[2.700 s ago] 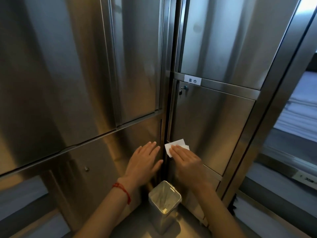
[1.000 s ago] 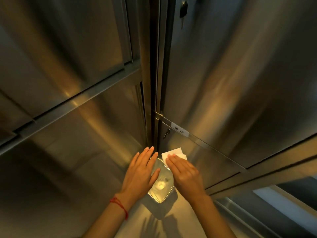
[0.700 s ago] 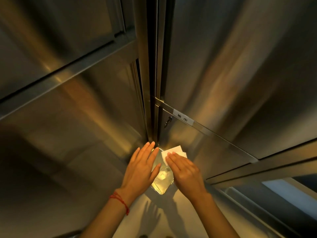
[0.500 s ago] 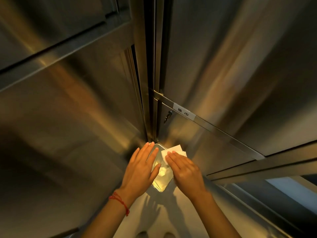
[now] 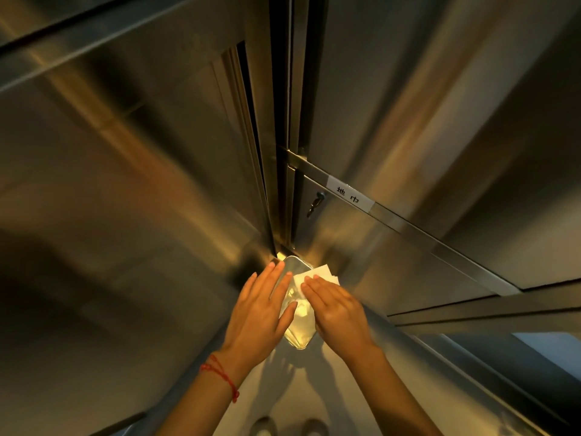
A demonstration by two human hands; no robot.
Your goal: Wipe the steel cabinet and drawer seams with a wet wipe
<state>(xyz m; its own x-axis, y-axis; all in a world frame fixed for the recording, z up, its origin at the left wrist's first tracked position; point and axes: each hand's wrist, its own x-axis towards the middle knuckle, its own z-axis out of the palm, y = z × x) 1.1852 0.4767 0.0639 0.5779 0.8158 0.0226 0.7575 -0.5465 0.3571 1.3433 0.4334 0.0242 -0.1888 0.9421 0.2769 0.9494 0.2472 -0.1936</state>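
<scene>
Two steel cabinets meet in a corner, with a dark vertical seam (image 5: 284,152) running down between them. My right hand (image 5: 334,308) lies flat with straight fingers on a folded white wet wipe (image 5: 317,275), low against the right cabinet door (image 5: 361,262) beside the seam's foot. My left hand (image 5: 262,305), a red string at its wrist, rests flat with straight fingers against the left cabinet panel (image 5: 141,215). Most of the wipe is hidden under my right fingers.
A small steel bin (image 5: 300,328) stands on the floor between my hands, partly covered by them. A white label (image 5: 349,195) and a key lock (image 5: 316,201) sit on the right cabinet's lower door. My shoes (image 5: 287,427) show at the bottom edge.
Both hands slid down the corner from mid-height to floor level, the wipe still under my right fingers, and my head tilted further down over the bin.
</scene>
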